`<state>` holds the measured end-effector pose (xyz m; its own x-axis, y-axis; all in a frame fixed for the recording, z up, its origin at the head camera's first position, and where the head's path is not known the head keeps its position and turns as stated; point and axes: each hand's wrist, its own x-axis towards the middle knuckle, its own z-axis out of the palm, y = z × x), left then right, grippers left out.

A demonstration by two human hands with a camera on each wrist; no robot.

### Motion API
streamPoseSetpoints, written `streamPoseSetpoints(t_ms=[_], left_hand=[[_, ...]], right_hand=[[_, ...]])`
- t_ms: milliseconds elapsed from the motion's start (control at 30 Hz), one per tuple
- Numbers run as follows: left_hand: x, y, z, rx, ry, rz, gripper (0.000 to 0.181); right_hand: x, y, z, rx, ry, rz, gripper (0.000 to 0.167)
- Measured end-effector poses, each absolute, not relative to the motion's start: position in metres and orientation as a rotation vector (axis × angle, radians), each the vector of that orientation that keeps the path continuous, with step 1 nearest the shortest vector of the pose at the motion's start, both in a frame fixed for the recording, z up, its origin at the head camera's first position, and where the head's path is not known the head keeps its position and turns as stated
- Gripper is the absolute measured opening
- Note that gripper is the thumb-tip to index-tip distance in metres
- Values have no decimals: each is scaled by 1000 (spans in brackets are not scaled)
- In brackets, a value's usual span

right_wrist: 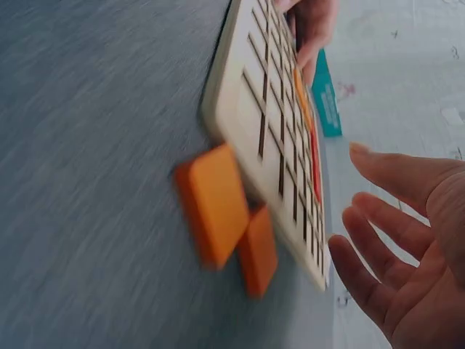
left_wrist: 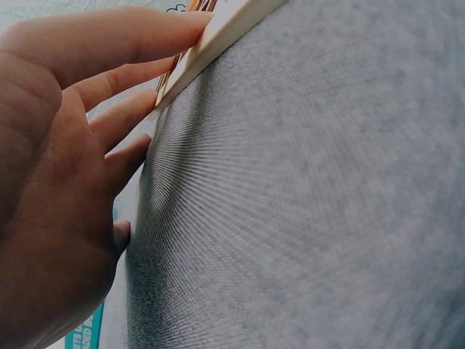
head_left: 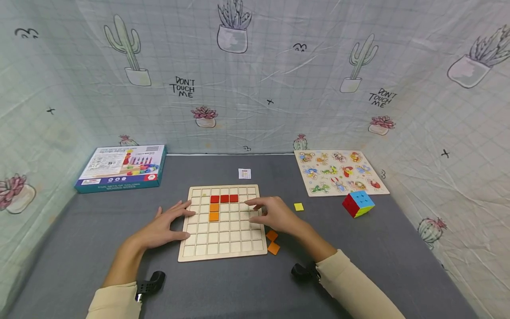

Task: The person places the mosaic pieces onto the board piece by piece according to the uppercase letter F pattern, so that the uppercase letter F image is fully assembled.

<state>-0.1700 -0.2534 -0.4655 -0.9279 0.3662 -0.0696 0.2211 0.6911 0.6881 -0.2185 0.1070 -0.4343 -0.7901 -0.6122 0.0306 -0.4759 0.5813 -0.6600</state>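
Observation:
A wooden grid board (head_left: 223, 241) lies on the grey table. Three red tiles (head_left: 225, 198) form a row in its upper part, with two orange tiles (head_left: 214, 216) below the leftmost one. My left hand (head_left: 161, 228) rests along the board's left edge; in the left wrist view, its extended fingers (left_wrist: 138, 36) touch the rim. Over the board's right side hovers my right hand (head_left: 276, 215), thumb and fingers apart, with nothing seen between them in the right wrist view. Two loose orange tiles (right_wrist: 218, 207) lie beside the board's right edge, under that hand.
A yellow tile (head_left: 299, 207) lies right of the board. Farther right are a colourful cube (head_left: 358, 204) and an insect picture board (head_left: 338, 173). A blue-green box (head_left: 121, 168) stands at back left, and a small white card (head_left: 245, 173) lies behind the board.

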Motion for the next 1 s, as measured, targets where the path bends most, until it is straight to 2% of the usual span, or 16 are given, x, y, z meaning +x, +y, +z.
streamPoseSetpoints(t_ms=[567, 733, 1000], left_hand=[[-170, -254, -467, 475, 2711, 1045, 60], [-170, -255, -468, 455, 2706, 1043, 61], [-170, -254, -469, 456, 2711, 1038, 61]], right_hand=[[-196, 167, -455, -937, 2535, -948, 60], [-194, 171, -462, -945, 2516, -948, 59], [-192, 171, -466, -946, 2540, -939, 47]])
